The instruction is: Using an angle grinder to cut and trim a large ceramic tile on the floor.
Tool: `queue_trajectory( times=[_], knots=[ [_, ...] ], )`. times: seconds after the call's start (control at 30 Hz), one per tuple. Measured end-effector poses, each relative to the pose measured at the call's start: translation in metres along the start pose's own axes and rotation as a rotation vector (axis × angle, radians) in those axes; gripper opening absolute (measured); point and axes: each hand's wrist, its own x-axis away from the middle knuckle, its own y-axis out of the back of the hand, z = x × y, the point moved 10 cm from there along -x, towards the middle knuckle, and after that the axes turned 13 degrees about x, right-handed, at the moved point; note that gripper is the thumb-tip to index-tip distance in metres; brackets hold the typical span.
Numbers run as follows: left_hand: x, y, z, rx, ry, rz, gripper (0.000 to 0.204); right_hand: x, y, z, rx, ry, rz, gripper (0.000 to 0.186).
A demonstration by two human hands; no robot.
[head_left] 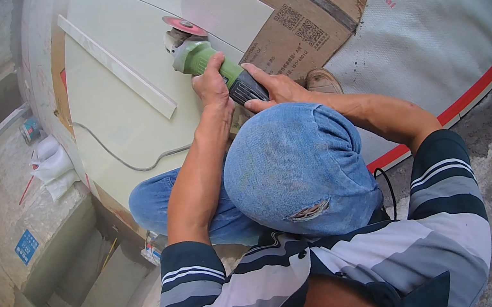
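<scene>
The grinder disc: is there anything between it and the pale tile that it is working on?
Nothing visible. The red disc of the green grinder sits right at the pale tile. The cut strip and the cable lie to the left, apart from it. Left hand and right hand grip the body.

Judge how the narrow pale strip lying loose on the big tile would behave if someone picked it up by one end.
The strip looks straight and flat, so probably stiff, not floppy. Long and thin, it may snap if lifted by one end. Its flat underside on the large tile suggests it would slide, not roll.
</scene>
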Motion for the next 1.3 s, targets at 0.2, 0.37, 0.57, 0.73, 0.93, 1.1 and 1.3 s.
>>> queue_trajectory(
  times=[0.2,0.37,0.57,0.73,0.93,1.1,1.3],
  knots=[
    [0.003,0.002,0.003,0.073,0.002,-0.027,0.028,0.005,0.003,0.002,-0.005,-0.017,0.036,0.081],
    [0.005,0.004,0.007,0.036,0.020,-0.040,0.032,0.008,0.002,0.001,-0.009,-0.017,0.045,0.083],
    [0.007,0.003,0.007,0.037,0.022,-0.031,0.033,0.010,-0.001,-0.004,-0.025,-0.042,0.072,0.083],
    [0.012,-0.001,0.005,0.054,-0.003,-0.013,0.033,0.011,-0.002,-0.004,-0.041,-0.038,0.089,0.082],
    [0.019,-0.003,0.003,0.058,-0.014,-0.024,0.031,0.012,-0.005,-0.006,-0.054,-0.016,0.116,0.085],
    [0.023,-0.005,0.004,0.088,-0.014,-0.024,0.028,0.014,-0.005,-0.009,-0.049,0.019,0.104,0.085],
    [0.030,0.000,0.003,0.009,-0.038,-0.055,0.027,0.019,-0.008,-0.011,-0.103,0.017,0.147,0.084]
  ],
)
